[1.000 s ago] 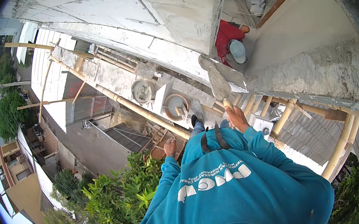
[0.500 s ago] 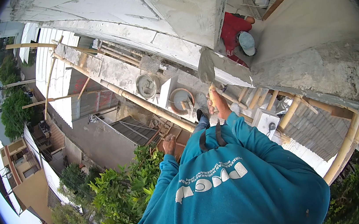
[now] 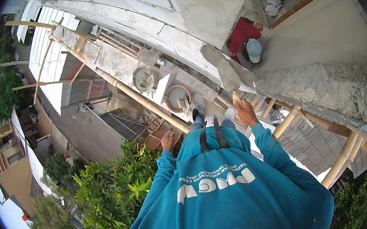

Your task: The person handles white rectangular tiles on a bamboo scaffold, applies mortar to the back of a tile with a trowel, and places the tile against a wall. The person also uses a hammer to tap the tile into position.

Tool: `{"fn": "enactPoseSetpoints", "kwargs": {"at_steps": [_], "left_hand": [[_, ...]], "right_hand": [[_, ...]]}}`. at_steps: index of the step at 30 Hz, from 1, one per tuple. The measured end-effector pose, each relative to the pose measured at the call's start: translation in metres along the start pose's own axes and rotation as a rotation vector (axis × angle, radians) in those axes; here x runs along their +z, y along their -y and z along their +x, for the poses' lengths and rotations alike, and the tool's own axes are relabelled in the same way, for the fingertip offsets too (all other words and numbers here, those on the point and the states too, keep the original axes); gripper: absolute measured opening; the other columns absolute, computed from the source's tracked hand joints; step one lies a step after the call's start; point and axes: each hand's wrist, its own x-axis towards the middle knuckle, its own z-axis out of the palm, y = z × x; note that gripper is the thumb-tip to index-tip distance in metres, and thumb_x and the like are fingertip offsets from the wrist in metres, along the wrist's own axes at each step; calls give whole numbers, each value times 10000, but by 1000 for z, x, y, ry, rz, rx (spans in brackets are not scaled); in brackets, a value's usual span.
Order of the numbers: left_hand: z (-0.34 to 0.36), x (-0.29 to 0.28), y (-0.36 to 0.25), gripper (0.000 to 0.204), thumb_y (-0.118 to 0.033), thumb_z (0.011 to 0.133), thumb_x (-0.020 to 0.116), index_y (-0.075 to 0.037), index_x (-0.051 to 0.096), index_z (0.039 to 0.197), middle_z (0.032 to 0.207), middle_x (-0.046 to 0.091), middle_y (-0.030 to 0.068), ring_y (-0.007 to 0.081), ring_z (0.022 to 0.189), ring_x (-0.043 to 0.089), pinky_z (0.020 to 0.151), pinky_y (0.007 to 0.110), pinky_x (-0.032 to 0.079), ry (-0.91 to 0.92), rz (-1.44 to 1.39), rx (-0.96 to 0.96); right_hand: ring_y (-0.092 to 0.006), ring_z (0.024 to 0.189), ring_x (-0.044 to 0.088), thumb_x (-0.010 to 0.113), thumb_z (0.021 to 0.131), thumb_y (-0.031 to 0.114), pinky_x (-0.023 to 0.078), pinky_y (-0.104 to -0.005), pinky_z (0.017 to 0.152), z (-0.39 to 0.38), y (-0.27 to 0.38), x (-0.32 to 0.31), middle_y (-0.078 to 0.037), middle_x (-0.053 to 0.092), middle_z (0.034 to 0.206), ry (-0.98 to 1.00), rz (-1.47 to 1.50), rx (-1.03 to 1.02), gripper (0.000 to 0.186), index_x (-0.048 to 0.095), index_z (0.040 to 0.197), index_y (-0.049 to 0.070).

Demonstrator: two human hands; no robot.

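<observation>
My right hand [image 3: 246, 111] is closed around the wooden handle of a trowel [image 3: 229, 78]. The grey blade points away from me and lies along the edge of the block wall [image 3: 184, 39], at a band of wet mortar [image 3: 214, 56]. Whether the blade presses on the mortar or hovers just over it, I cannot tell. My left hand [image 3: 168, 141] hangs out to the left with its fingers curled in, and no object shows in it. Near my feet stand a round tub of grey mortar [image 3: 144, 78] and an orange-brown basin [image 3: 178, 98].
Under me is a narrow scaffold with a bamboo rail [image 3: 141, 99] along its left side. A white block [image 3: 164, 88] stands between the tubs. Beyond the wall, a person in red with a pale cap [image 3: 254, 48] crouches. Bamboo poles [image 3: 286, 123] lie right; treetops [image 3: 114, 181] are below left.
The trowel and my right hand have shifted right and toward me along the wall edge. A mortar band shows behind the blade. My left hand stays curled; the whole view has shifted slightly.
</observation>
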Motion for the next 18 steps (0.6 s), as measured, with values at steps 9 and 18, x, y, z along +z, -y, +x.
{"fn": "enactPoseSetpoints", "kwargs": {"at_steps": [9,18], "left_hand": [[-13,-5,-18,445,-316,882,617,-10,657,1202,1201,666,191,322,1130,622,985,367,461,-1,109,52],[-15,4,-20,462,-328,875,622,-14,654,1212,1212,659,190,320,1150,610,985,387,462,52,209,-9]], "right_hand": [[-222,477,603,522,937,486,474,-360,411,14,-9,-9,-137,610,700,-44,25,58,534,543,1027,-40],[-146,412,471,548,959,513,350,-305,335,-12,-40,-60,-44,521,654,141,445,128,453,543,1004,63]]}}
